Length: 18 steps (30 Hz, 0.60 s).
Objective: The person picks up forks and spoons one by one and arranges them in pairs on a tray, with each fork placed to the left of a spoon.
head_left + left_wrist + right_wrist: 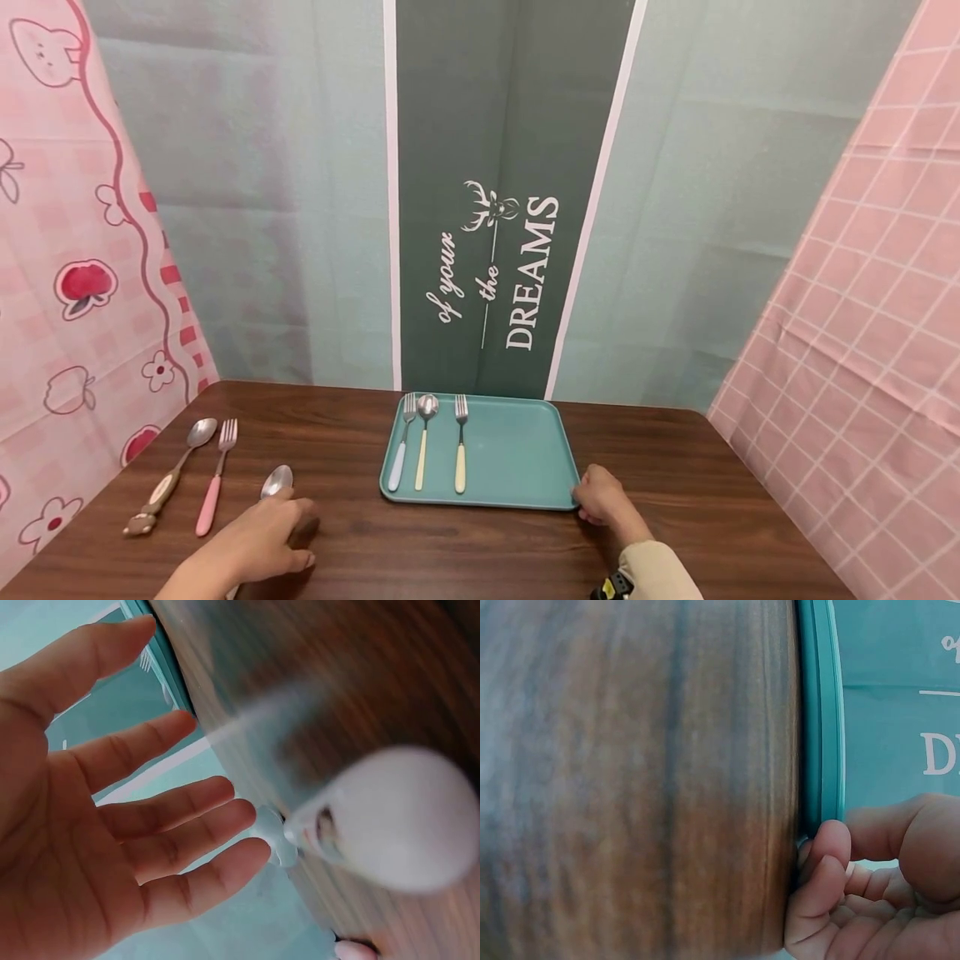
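The teal tray (pixel 517 454) bears a silver fork with a pale blue handle (pixel 398 467), a silver spoon with a pale yellow handle (pixel 421 458) and a silver fork with a pale yellow handle (pixel 460 467). On the dark brown, wood-grained desk (pixel 360 550) are a brown-handled spoon (pixel 162 488), a pink-handled fork (pixel 208 504) and a white-handled spoon (pixel 409 817) with a small multicoloured print. Behind, the grey-green backdrop (pixel 330 125) has a dark green band (pixel 510 100) with white edges, lettering and a deer's head, between a pink left cloth (pixel 45 208) patterned with red apples and flowers and a pink right cloth (pixel 847 333) gridded in white.
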Tool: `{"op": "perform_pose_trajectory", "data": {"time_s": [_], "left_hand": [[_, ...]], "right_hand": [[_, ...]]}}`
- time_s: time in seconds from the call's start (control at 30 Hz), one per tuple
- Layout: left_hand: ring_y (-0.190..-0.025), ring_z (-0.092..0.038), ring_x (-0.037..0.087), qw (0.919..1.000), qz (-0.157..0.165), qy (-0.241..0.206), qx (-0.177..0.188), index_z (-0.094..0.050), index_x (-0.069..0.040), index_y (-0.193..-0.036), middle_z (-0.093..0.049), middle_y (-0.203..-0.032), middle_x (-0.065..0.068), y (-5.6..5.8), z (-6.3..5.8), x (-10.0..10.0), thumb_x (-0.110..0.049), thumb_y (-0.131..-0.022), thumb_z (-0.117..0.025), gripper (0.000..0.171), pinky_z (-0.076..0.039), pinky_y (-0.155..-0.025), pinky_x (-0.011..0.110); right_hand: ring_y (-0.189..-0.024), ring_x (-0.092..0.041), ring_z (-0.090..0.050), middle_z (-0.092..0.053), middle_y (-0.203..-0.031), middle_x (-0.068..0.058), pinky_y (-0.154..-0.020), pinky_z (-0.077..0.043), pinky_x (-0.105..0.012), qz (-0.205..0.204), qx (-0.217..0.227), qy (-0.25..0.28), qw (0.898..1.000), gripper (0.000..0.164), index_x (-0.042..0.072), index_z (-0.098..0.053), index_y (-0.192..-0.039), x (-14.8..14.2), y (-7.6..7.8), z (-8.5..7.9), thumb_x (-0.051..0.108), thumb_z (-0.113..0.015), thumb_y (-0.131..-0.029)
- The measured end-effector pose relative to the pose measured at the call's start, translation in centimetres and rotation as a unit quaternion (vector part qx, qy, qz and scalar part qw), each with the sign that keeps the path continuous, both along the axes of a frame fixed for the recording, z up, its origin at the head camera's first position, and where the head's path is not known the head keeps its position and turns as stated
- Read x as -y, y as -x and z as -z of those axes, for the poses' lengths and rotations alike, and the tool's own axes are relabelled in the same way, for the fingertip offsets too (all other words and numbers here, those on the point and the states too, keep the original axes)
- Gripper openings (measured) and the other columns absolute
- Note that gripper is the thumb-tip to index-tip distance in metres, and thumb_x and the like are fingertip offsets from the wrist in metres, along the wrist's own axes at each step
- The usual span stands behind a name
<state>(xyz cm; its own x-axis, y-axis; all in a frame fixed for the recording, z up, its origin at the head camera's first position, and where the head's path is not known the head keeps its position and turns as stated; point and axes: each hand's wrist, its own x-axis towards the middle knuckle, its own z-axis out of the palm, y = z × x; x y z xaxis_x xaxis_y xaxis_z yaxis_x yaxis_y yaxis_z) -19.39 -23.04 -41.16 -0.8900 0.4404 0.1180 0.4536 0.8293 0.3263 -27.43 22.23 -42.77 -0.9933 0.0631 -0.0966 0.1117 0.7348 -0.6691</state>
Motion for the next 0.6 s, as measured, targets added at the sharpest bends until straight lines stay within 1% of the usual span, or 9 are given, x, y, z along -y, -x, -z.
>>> {"op": "perform_pose_trajectory", "data": {"time_s": [0.07, 0.17, 0.27, 0.33, 0.43, 0.5, 0.6], "left_hand": [[-0.084, -0.058, 0.025, 0.9999, 0.004, 0.005, 0.008, -0.065, -0.001, -0.101, -0.059, -0.095, 0.008, 0.0, 0.0, 0.4, -0.031, -0.066, -0.08, 0.048, -0.048, -0.071, 0.044], [-0.088, -0.058, 0.027, 0.9994, -0.007, -0.002, 0.034, -0.065, -0.002, -0.102, -0.059, -0.099, 0.013, -0.1, 0.0, 0.9, -0.031, -0.066, -0.081, 0.049, -0.047, -0.072, 0.046], [-0.089, -0.056, 0.03, 0.9984, -0.025, -0.008, 0.051, -0.065, -0.002, -0.103, -0.057, -0.1, 0.017, -0.3, -0.1, 1.3, -0.029, -0.063, -0.082, 0.051, -0.046, -0.072, 0.048], [-0.088, -0.055, 0.03, 0.9972, -0.039, -0.014, 0.062, -0.065, -0.003, -0.102, -0.054, -0.098, 0.017, -0.5, -0.2, 1.5, -0.028, -0.061, -0.083, 0.051, -0.046, -0.072, 0.048], [-0.087, -0.052, 0.026, 0.9957, -0.047, -0.01, 0.08, -0.065, -0.005, -0.102, -0.054, -0.094, 0.013, -0.7, -0.2, 2.0, -0.026, -0.061, -0.084, 0.05, -0.046, -0.07, 0.046], [-0.087, -0.05, 0.026, 0.9936, -0.057, -0.008, 0.097, -0.065, -0.006, -0.102, -0.054, -0.093, 0.01, -0.8, -0.2, 2.2, -0.023, -0.059, -0.084, 0.049, -0.045, -0.07, 0.046], [-0.09, -0.049, 0.028, 0.9878, -0.082, -0.011, 0.132, -0.065, -0.005, -0.104, -0.056, -0.095, 0.009, -0.9, -0.3, 2.2, -0.015, -0.057, -0.084, 0.051, -0.044, -0.073, 0.048]], "right_hand": [[-0.044, -0.013, -0.046, -0.049, -0.052, -0.008, -0.041, -0.04, -0.021, 0.0, 0.0, 0.0, 1.0, 0.014, 0.003, -0.041, -0.071, 0.0, 0.0, -0.1, -0.002, -0.051, -0.08], [-0.045, -0.013, -0.046, -0.049, -0.053, -0.008, -0.041, -0.04, -0.021, -0.001, 0.002, -0.001, 1.0, 0.015, 0.003, -0.041, -0.071, 0.0, -0.1, -0.2, -0.002, -0.051, -0.081], [-0.044, -0.013, -0.046, -0.049, -0.053, -0.008, -0.041, -0.039, -0.021, -0.002, 0.002, -0.001, 1.0, 0.015, 0.003, -0.041, -0.071, 0.0, 0.0, -0.3, -0.002, -0.051, -0.081], [-0.045, -0.012, -0.046, -0.049, -0.053, -0.008, -0.041, -0.039, -0.021, -0.002, 0.003, -0.001, 1.0, 0.015, 0.003, -0.041, -0.071, 0.0, 0.0, -0.3, -0.003, -0.051, -0.081], [-0.045, -0.012, -0.046, -0.049, -0.053, -0.008, -0.041, -0.039, -0.021, -0.002, 0.004, -0.001, 1.0, 0.016, 0.003, -0.041, -0.071, 0.0, -0.1, -0.3, -0.002, -0.051, -0.081], [-0.045, -0.012, -0.046, -0.049, -0.054, -0.008, -0.041, -0.039, -0.021, -0.002, 0.006, -0.002, 1.0, 0.016, 0.003, -0.041, -0.071, 0.0, -0.1, -0.4, -0.002, -0.051, -0.082], [-0.045, -0.013, -0.046, -0.049, -0.054, -0.008, -0.041, -0.04, -0.021, 0.0, 0.005, -0.001, 1.0, 0.016, 0.003, -0.041, -0.071, 0.0, -0.2, -0.4, -0.002, -0.051, -0.081]]}}
